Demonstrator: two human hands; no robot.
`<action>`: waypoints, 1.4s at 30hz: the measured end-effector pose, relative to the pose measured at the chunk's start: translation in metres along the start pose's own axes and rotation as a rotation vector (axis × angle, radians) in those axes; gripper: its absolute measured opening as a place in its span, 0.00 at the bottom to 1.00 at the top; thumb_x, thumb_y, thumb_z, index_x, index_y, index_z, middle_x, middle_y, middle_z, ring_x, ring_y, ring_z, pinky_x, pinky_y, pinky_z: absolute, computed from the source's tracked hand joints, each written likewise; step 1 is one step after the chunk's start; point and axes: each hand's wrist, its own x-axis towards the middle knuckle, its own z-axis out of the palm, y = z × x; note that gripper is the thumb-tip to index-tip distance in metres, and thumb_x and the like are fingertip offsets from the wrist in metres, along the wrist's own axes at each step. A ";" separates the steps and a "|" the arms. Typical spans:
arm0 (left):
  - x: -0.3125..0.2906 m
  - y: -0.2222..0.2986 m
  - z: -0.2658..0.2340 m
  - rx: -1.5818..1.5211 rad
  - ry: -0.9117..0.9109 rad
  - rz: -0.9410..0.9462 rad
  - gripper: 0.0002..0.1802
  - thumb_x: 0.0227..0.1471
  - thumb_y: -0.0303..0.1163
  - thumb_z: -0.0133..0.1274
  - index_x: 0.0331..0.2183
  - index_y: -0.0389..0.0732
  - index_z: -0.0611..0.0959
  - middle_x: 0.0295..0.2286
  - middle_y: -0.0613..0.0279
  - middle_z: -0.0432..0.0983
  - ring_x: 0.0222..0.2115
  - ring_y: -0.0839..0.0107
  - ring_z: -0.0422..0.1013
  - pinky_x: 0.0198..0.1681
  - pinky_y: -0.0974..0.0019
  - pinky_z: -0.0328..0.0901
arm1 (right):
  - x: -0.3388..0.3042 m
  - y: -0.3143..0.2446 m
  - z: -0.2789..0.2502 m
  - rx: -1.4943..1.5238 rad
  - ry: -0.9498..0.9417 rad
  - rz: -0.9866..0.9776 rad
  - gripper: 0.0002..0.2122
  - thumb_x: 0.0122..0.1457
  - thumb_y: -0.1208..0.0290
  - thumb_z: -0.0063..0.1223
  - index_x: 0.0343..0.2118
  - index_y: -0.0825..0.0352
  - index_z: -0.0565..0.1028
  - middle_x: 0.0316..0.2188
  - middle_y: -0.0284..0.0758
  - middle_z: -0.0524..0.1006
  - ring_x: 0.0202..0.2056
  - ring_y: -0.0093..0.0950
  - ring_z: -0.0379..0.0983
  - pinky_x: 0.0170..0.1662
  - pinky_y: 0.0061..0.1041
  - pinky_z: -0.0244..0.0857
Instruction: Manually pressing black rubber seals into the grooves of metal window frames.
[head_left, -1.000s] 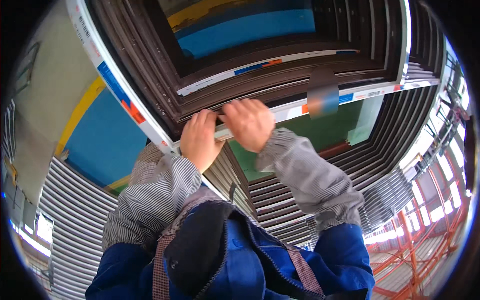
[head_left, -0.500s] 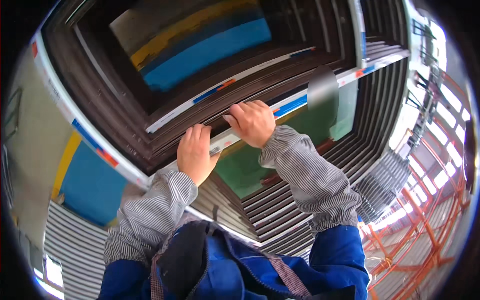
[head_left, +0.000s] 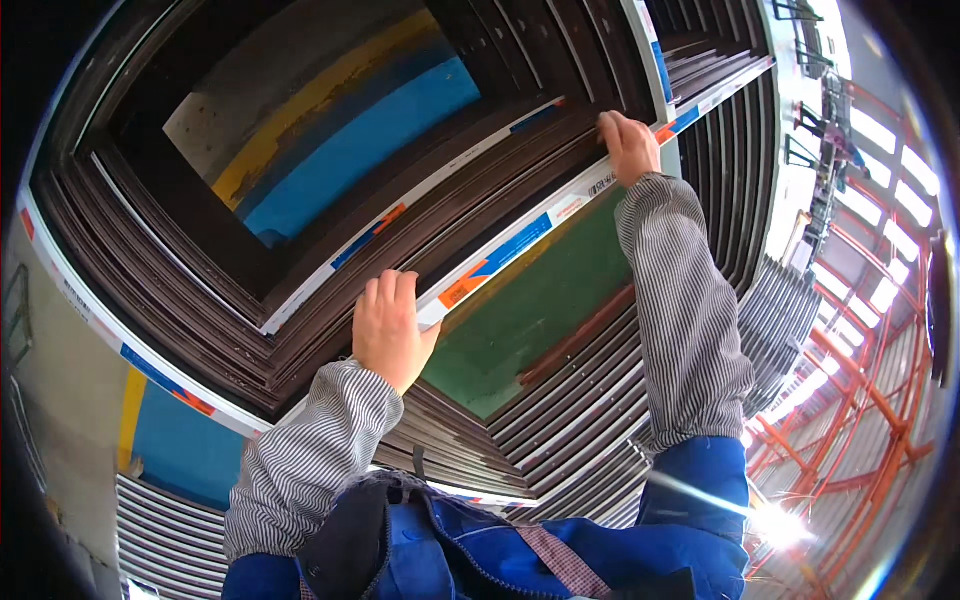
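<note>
Before me is a stack of dark brown frames (head_left: 180, 270), window-like in shape, with white film bearing blue and orange patches along their edges. My left hand (head_left: 388, 330) is curled over the near rail of the top frame (head_left: 515, 245), its thumb on the white-filmed side and its fingertips over the brown inner side. Farther right along the same rail, close to a corner, my right hand (head_left: 632, 148) is hooked over the edge with its fingers bent down out of sight. Both forearms wear striped grey sleeve covers.
More stacked frames (head_left: 570, 400) stand nearer to me and to the right, with a green surface (head_left: 530, 340) inside them. Blue and yellow floor marking (head_left: 360, 140) shows through the opening. An orange-red metal structure (head_left: 860, 400) is at far right.
My right hand has moved away from the left one, right and farther along the rail towards the corner. My left hand keeps its hold. The view has shifted a little.
</note>
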 end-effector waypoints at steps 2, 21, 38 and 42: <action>0.012 0.017 0.005 0.009 0.043 0.071 0.37 0.38 0.35 0.69 0.49 0.35 0.71 0.44 0.54 0.69 0.46 0.57 0.66 0.50 0.56 0.64 | -0.002 0.012 0.003 0.344 0.008 0.190 0.17 0.69 0.64 0.35 0.31 0.69 0.74 0.23 0.37 0.76 0.30 0.27 0.76 0.38 0.25 0.66; 0.159 0.130 0.060 0.003 0.321 0.337 0.20 0.40 0.34 0.63 0.38 0.43 0.79 0.39 0.65 0.70 0.46 0.65 0.65 0.52 0.56 0.57 | -0.036 -0.025 0.028 0.257 0.350 -0.281 0.04 0.55 0.73 0.52 0.26 0.65 0.75 0.24 0.33 0.77 0.28 0.33 0.73 0.35 0.32 0.64; 0.164 0.135 0.053 -0.126 0.061 0.203 0.40 0.42 0.30 0.66 0.55 0.36 0.65 0.47 0.52 0.67 0.49 0.54 0.65 0.54 0.56 0.62 | -0.010 0.031 0.016 0.200 0.446 -0.094 0.11 0.64 0.71 0.43 0.23 0.65 0.71 0.19 0.30 0.71 0.25 0.31 0.71 0.40 0.30 0.60; 0.167 0.134 0.046 -0.037 0.137 0.256 0.36 0.40 0.31 0.65 0.51 0.37 0.68 0.44 0.54 0.69 0.47 0.58 0.68 0.50 0.59 0.65 | 0.002 0.025 0.011 0.182 0.390 -0.077 0.12 0.64 0.70 0.43 0.23 0.65 0.70 0.17 0.33 0.69 0.25 0.34 0.69 0.36 0.31 0.58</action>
